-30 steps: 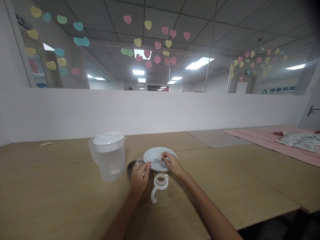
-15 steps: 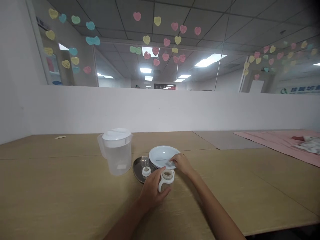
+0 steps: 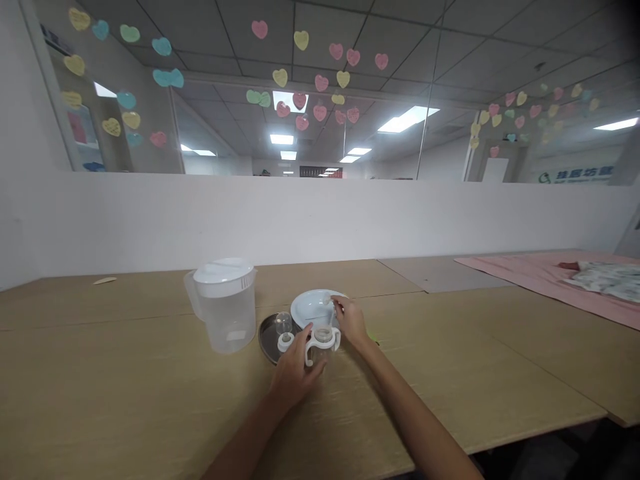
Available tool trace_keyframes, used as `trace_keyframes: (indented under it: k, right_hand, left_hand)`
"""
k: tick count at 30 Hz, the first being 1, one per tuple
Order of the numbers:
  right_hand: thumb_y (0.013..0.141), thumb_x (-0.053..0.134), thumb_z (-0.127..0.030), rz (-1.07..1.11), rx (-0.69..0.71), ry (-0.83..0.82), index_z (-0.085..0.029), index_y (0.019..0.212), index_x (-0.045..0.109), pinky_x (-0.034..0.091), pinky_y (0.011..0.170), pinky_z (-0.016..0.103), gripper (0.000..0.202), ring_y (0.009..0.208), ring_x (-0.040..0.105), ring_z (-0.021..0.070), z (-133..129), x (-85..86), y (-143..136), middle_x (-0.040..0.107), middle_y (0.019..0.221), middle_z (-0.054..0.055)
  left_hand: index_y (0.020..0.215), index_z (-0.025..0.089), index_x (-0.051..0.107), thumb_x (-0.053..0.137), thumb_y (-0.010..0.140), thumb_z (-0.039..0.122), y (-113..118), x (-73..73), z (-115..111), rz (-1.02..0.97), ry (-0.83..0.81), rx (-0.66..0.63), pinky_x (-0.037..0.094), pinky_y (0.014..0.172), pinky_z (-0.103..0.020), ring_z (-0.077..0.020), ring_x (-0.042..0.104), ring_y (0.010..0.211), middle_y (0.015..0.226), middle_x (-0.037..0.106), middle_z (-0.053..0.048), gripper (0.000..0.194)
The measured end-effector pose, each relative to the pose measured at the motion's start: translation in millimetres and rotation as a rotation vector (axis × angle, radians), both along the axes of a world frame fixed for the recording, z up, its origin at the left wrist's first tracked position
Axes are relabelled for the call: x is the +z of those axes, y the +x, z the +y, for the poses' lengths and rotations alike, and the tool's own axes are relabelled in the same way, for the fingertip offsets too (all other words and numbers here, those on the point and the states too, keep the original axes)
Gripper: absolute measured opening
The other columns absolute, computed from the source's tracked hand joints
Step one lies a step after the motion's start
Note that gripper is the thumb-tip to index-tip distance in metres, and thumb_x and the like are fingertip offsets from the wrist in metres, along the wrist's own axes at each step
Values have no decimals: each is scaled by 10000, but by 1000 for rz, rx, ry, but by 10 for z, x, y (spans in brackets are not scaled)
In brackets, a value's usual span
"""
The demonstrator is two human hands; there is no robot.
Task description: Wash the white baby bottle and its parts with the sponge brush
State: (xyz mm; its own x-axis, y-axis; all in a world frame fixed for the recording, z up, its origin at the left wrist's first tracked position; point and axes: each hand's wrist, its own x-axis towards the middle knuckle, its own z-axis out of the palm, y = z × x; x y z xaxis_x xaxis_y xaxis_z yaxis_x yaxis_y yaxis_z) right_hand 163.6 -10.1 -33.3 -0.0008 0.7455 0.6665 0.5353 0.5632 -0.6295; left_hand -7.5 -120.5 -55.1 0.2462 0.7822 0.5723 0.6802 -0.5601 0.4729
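Note:
My left hand (image 3: 295,369) is wrapped round the side of a clear bottle (image 3: 323,343) with a white two-handled collar and an open top. My right hand (image 3: 351,320) pinches a small translucent piece (image 3: 327,300) above the white bowl (image 3: 311,308), just behind the bottle; its shape is hard to make out. Left of the bottle, a dark round metal tray (image 3: 267,337) holds a clear dome cap (image 3: 283,323) and a white ring with a teat (image 3: 286,342).
A clear pitcher (image 3: 230,320) with a white lid stands left of the tray. At the right lies a pink cloth (image 3: 520,273) with a patterned fabric (image 3: 610,280) on it. A white wall (image 3: 300,220) rises behind the table.
My right hand has lifted the small translucent piece up from low in the bowl. The bottle is now more upright in my left hand. The whole view has shifted slightly.

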Motion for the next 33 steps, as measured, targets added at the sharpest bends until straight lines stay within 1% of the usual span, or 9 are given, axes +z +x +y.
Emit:
trace_keyframes:
  k: [3,6,10,17,22,26,28,30,33]
  right_hand:
    - [780,515,-360,458,63,-72,-159,935,633,551,662,343,280,657,656,169,10,49,-1,697,838,58]
    - [639,686,-394,880,254,-155,-162,872,596,571,599,307,341,599,660,155,-13,146,8,687,766,27]
    - [535,792,-343,1118,455,-219,-169,810,584,579,572,239,386,627,674,148,-138,297,9,686,732,17]
    - [555,805,-314,1038,559,-296,-161,818,592,585,547,243,372,630,683,165,-406,397,-146,696,774,34]
    - [553,803,-329,1015,559,-315,-160,805,583,576,532,240,375,620,680,165,-442,386,-190,688,751,21]
    - [568,784,-338,952,569,-328,-157,804,584,569,530,251,358,588,671,163,-447,352,-187,679,727,15]
    - [575,773,-342,903,574,-330,-158,804,587,562,526,265,347,552,657,156,-448,323,-196,674,719,9]
    - [588,756,-347,845,583,-318,-161,803,591,553,540,277,329,559,652,154,-443,287,-212,671,717,8]
    - [587,744,-317,760,556,-242,-170,844,605,533,626,280,327,628,646,152,-417,227,-234,652,652,-12]
  left_hand:
    - [1374,160,262,525,805,362,-12,11,-2,1,-46,11,423,957,-381,-231,488,1193,1270,532,-138,658]
    - [1373,184,278,536,797,370,-20,24,-8,-2,-62,17,420,959,-383,-237,493,1191,1273,537,-126,659]
    - [1371,195,291,539,795,374,-27,19,-2,0,-71,11,408,970,-388,-237,496,1185,1289,524,-122,652]
    - [1366,182,305,555,786,368,-26,-9,20,-5,-54,0,412,962,-394,-241,502,1169,1272,536,-128,658]
    - [1379,187,284,525,808,367,-27,10,-9,28,-28,-16,405,971,-386,-235,496,1176,1311,504,-123,646]
    - [1370,177,304,508,814,391,-82,56,-21,84,93,-30,413,947,-381,-236,528,1118,1235,560,-118,630]
    - [1339,158,348,474,835,371,-136,68,20,54,172,40,422,921,-373,-229,552,1066,1154,600,-117,562]
    - [1274,149,427,404,868,318,-199,64,93,6,217,180,429,893,-374,-229,561,1033,1097,619,-117,440]
    - [1098,155,563,364,859,215,-284,37,206,37,177,352,426,870,-386,-242,559,1005,1056,633,-111,317]
